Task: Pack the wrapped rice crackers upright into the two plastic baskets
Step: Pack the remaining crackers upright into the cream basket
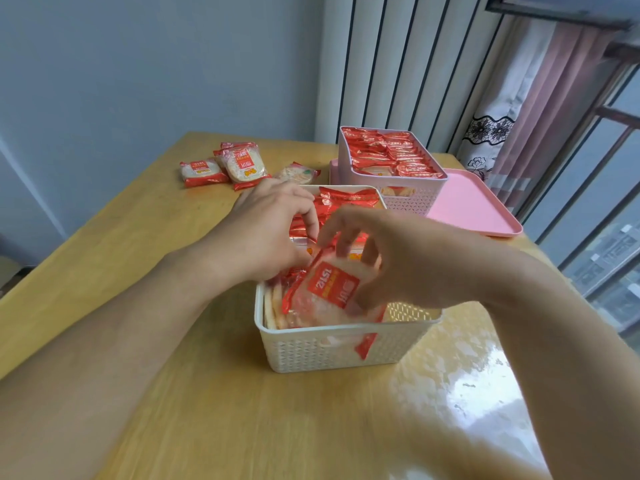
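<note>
A cream plastic basket stands in the middle of the table, holding several red-wrapped rice crackers on edge. My right hand pinches one wrapped cracker tilted over the basket's near end. My left hand reaches into the basket from the left, its fingers curled against the packed crackers there. Behind, a pink basket is filled with upright crackers. Several loose wrapped crackers lie on the table at the back left.
A pink tray lies under and to the right of the pink basket. The wooden table ends near a window and curtain on the right. A radiator stands behind the pink basket.
</note>
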